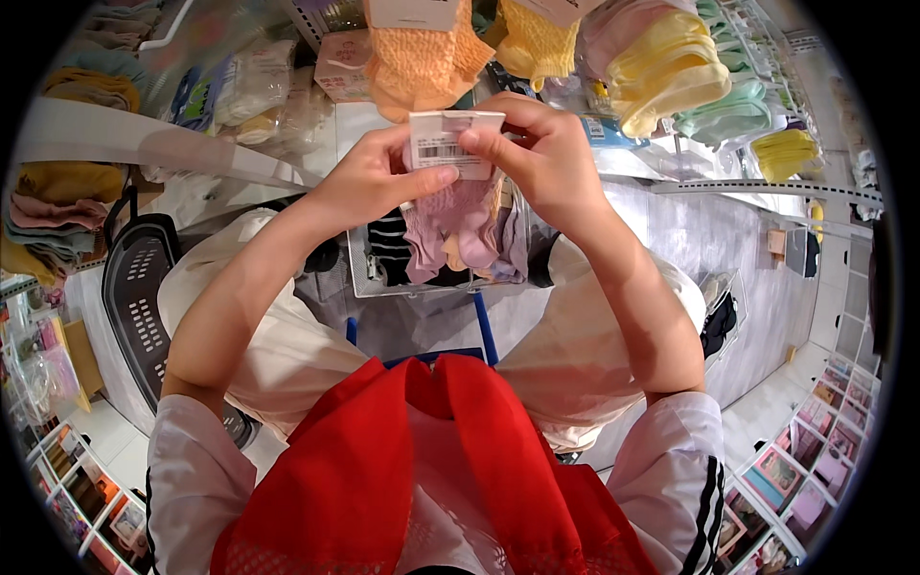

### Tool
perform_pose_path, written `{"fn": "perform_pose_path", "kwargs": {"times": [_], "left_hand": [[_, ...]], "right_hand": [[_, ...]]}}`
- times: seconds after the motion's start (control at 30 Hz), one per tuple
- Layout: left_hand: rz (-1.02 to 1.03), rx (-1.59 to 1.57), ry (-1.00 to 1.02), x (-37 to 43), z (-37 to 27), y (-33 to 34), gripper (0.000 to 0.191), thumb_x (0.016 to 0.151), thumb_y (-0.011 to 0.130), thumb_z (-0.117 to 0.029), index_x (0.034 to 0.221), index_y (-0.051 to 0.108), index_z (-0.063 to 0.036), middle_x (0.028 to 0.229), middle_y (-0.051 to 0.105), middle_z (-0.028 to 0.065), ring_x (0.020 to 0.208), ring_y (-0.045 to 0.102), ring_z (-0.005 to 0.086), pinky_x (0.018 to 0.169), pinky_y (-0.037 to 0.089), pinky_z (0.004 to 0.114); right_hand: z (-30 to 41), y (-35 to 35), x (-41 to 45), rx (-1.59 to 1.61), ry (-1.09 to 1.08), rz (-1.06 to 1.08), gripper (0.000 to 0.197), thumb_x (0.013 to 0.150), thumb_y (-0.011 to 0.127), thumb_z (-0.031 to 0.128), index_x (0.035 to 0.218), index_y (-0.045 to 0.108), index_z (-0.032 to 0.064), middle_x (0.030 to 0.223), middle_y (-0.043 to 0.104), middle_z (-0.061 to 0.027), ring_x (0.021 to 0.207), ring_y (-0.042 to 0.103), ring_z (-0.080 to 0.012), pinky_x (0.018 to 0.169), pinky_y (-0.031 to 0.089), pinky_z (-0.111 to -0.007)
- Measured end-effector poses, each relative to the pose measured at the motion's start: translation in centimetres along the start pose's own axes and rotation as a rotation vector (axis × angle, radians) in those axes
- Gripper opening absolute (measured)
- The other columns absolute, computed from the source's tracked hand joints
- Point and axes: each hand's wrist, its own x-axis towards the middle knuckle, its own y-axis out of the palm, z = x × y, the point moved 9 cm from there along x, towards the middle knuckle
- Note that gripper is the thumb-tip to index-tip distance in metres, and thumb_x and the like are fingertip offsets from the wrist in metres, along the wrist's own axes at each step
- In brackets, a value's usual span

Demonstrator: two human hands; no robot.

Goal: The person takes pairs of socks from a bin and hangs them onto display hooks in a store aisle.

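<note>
Between my two hands is a pair of pink-mauve socks (449,201) on a white card tag (438,152) that bears a barcode and printing. My left hand (377,169) grips the card's left side, its thumb across the lower edge. At the upper right, my right hand (539,144) pinches the card with the thumb in front. Below the socks stands a wire basket (402,292) between my knees, holding striped black socks (388,244) and mauve socks (512,244). The held socks overlap the basket's contents, so where they end is hard to tell.
Orange socks (424,65), yellow socks (668,72) and mint socks (726,115) hang from the rack ahead. A black plastic basket (140,309) stands at my left. A second wire basket (722,313) with dark items is on the floor at right. Blue stool legs (485,327) show beneath me.
</note>
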Motion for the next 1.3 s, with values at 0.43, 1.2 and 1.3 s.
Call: {"fn": "perform_pose_path", "kwargs": {"times": [0.43, 1.2, 1.3], "left_hand": [[-0.249, -0.487, -0.195, -0.9, 4.0, -3.5, 0.036, 0.084, 0.05, -0.005, 0.119, 0.042, 0.0018, 0.113, 0.053, 0.0163, 0.103, 0.054, 0.024, 0.088, 0.046, 0.035], [-0.404, -0.739, -0.095, -4.9, -0.5, -6.9, 0.044, 0.079, 0.047, -0.008, 0.121, 0.037, 0.0007, 0.118, 0.05, 0.0078, 0.105, 0.05, 0.027, 0.088, 0.043, 0.042], [-0.49, -0.722, -0.143, -5.2, 1.3, -7.7, 0.041, 0.08, 0.048, -0.012, 0.118, 0.04, 0.001, 0.113, 0.052, 0.0095, 0.099, 0.053, 0.0241, 0.084, 0.045, 0.04]], "right_hand": [[-31.9, 4.2, -7.4, -0.437, 0.62, 0.012, 0.049, 0.071, 0.064, 0.027, 0.106, 0.047, -0.0038, 0.086, 0.059, -0.0237, 0.078, 0.06, -0.0301, 0.065, 0.047, -0.038], [-11.5, 0.3, -4.1, -0.757, 0.237, 0.259, 0.019, 0.063, 0.053, 0.009, 0.079, 0.058, -0.0022, 0.069, 0.059, -0.019, 0.06, 0.055, -0.0316, 0.059, 0.045, -0.035], [-7.8, 0.4, -3.9, -0.369, 0.347, 0.289, 0.017, 0.063, 0.048, 0.001, 0.078, 0.054, -0.0043, 0.065, 0.056, -0.0103, 0.059, 0.052, -0.0175, 0.056, 0.043, -0.028]]}}
